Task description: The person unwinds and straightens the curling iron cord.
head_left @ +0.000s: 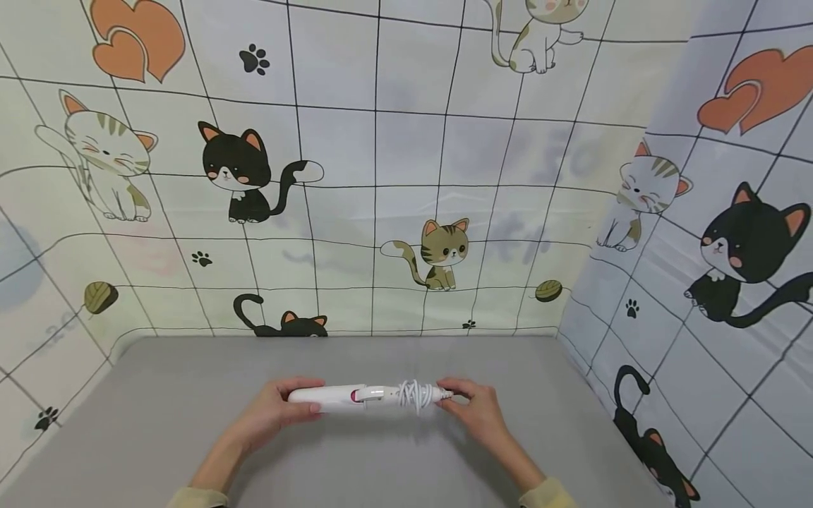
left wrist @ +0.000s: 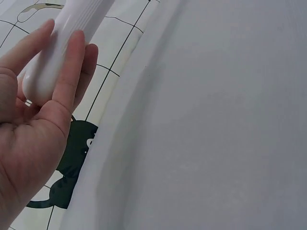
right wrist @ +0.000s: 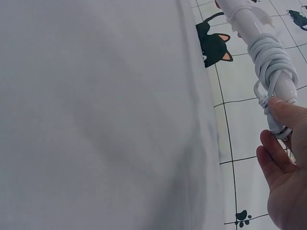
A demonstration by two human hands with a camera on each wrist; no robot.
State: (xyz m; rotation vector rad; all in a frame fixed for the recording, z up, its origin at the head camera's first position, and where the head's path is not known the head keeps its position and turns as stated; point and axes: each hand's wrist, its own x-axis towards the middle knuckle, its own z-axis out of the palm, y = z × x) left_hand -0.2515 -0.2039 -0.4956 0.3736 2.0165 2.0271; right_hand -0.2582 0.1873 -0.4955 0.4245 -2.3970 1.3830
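Note:
A slim white hair iron (head_left: pixel 336 398) is held level above the grey table, between both hands. Its white cord (head_left: pixel 414 396) is wound in several loops round the right part, and a pinkish-red spot shows near a lever in the middle. My left hand (head_left: pixel 273 415) grips the smooth rounded left end; in the left wrist view fingers and thumb wrap that end (left wrist: pixel 45 79). At the other end, my right hand (head_left: pixel 478 409) pinches the tip. The right wrist view shows the thumb on the cord's end section (right wrist: pixel 276 122) beside the tip; the fingertips behind are partly hidden.
The grey tabletop (head_left: pixel 356 466) spreads beneath both hands. Behind it hangs a white cloth backdrop (head_left: pixel 336 261) with a black grid and printed cats, hearts and paws. Another cloth side (head_left: pixel 667 367) borders the table on the right.

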